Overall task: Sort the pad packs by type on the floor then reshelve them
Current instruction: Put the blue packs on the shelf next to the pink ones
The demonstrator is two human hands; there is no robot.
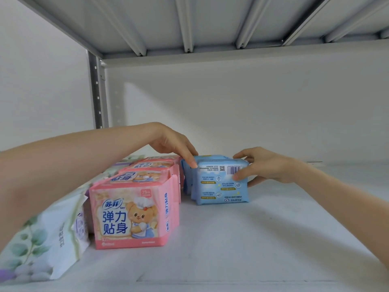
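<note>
Shelf (273, 239) contents from the left: leaf-print pack (42, 239), row of pink packs (134, 216), then 2 blue packs (208, 184) just beside that row. Left hand (174, 146) rests straight, close-set fingertips on the top-left corner of the front blue pack (223, 188). Right hand (265, 165) pinches its right end between thumb and fingers.

White shelf board (273, 239) before me; ribbed grey shelf (210, 17) over my head; perforated upright (97, 91) left; pale wall (231, 112) behind, softly lit.
</note>
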